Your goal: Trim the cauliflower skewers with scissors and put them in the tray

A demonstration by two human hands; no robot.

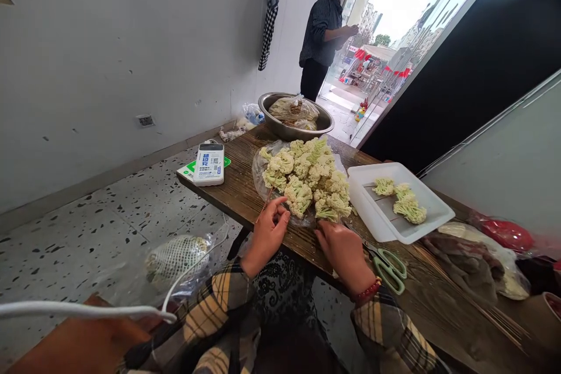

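A heap of pale cauliflower florets [302,172] lies on clear plastic on the wooden table [239,155]. My left hand [268,234] is closed at the heap's near left edge, and a thin brown stick [267,198] shows at its fingertips. At the near right edge, my right hand [344,251] has its fingers curled in against the florets; what they hold is hidden. Green-handled scissors [390,269] lie just right of that hand. To the right, a white tray [372,219] holds several florets [407,204].
Behind the heap stands a metal basin [280,128] with bagged food. A white box-shaped device [209,165] sits at the table's left end. Thin sticks [491,310], a cloth [460,263] and a red bundle [508,234] lie right. A person [322,29] stands beyond the table.
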